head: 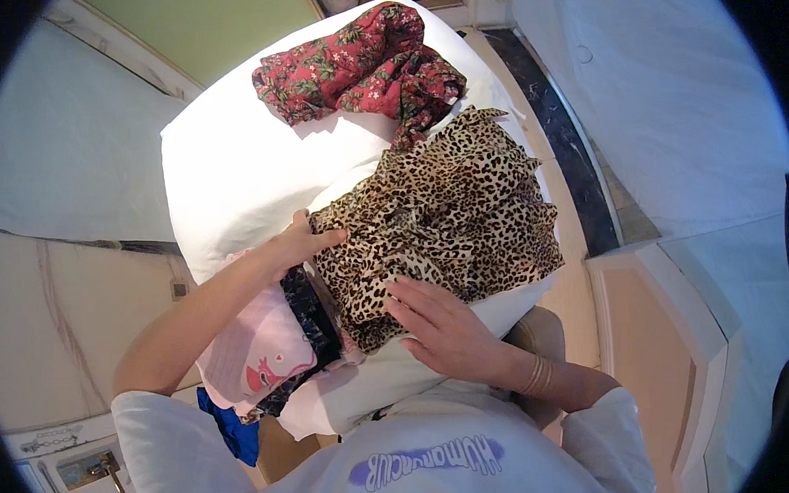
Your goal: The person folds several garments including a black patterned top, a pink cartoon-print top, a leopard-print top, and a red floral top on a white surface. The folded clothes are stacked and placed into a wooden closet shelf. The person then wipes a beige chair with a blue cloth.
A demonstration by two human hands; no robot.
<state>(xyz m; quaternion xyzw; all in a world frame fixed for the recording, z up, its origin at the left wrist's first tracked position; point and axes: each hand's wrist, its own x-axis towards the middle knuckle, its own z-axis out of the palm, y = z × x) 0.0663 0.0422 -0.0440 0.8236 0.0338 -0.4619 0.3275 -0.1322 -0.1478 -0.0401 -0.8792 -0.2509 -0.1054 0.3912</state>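
A leopard-print cloth garment (460, 208) lies spread over the white-covered surface (226, 155). My left hand (303, 242) is at its left edge, the thumb on top of the fabric and the other fingers partly hidden; whether they pinch it cannot be told. My right hand (440, 322) rests with its fingertips on the garment's lower edge, fingers somewhat spread. Under my left forearm lies a pink folded garment (265, 349) with a printed figure, beside a dark patterned cloth (314, 319). A red floral garment (363, 65) lies bunched at the far side.
Blue cloth (233, 426) hangs at the lower left, near a white door with a metal handle (110, 470). A pale panelled cabinet (652, 366) stands to the right. Translucent sheeting (656, 95) hangs at the right, beyond a dark floor strip (557, 135).
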